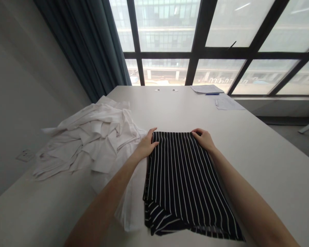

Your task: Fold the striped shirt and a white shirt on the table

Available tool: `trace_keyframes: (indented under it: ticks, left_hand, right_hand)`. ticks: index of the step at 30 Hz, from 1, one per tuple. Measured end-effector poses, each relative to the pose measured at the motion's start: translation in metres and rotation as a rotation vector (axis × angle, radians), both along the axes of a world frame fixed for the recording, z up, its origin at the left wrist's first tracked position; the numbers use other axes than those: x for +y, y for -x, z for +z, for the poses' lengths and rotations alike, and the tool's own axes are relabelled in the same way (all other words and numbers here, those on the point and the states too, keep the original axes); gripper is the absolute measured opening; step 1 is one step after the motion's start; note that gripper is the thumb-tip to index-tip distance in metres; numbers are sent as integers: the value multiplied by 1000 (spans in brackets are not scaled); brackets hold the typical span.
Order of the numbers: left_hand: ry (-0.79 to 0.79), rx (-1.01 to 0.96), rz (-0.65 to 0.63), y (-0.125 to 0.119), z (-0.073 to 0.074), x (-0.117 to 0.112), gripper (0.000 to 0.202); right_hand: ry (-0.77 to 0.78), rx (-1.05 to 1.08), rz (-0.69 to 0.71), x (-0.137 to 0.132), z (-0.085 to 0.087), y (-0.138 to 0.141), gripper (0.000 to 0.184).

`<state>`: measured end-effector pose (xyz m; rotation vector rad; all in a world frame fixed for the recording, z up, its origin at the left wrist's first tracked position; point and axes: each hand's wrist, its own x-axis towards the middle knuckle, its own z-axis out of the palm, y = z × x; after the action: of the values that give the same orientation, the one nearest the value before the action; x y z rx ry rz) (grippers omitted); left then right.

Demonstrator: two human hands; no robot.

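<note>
We pinch the far edge of the black, white-striped fabric garment [180, 178], left hand [145, 144] at its left corner, right hand [205, 139] at its right, equally close. Its long axis runs far to near on the white table [267, 164], right of crumpled white cloth [98, 137].

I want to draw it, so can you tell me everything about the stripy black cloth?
The stripy black cloth looks like soft, thin fabric with narrow white stripes running from far edge to near edge. It lies spread over the white table, seemingly in layers, its far edge fairly straight, its near left corner bunched into folds. The left hand's grip is at the far left corner, the right hand's grip at the far right. White fabric lies along its left side.
</note>
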<state>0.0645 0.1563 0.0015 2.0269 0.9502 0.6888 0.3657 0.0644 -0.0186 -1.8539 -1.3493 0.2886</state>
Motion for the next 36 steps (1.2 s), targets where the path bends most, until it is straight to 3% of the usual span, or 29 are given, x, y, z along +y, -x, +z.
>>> trace_keyframes:
  ticks: [9, 13, 15, 17, 19, 21, 27, 32, 36]
  left_hand:
    - [-101, 109, 193, -1, -14, 7, 56]
    - [-305, 141, 240, -3, -1, -2, 45]
    - [-445, 166, 174, -8, 10, -13, 36]
    - [-507, 183, 15, -16, 18, -27, 31]
    - [-525, 249, -154, -23, 20, -41, 31]
    - [-533, 385, -244, -28, 14, -51, 37]
    - [-468, 678, -177, -23, -11, -46, 64]
    - [-481, 721, -155, -21, -14, -39, 68]
    - [-510, 724, -139, -22, -14, -42, 68]
  right_hand:
    - [-3, -14, 1, 0, -2, 0, 22]
    - [17, -53, 3, 1, -2, 1, 20]
    - [30, -78, 5, 1, -2, 2, 20]
    - [43, -107, 6, 1, -2, 2, 20]
    - [55, -141, 9, 1, -3, 3, 20]
    - [65, -184, 11, 1, -4, 4, 20]
    - [90, -381, 11, -3, 5, 8, 24]
    - [122, -580, 57, -8, 19, 26, 32]
    - [181, -676, 151, -14, 11, 53, 37]
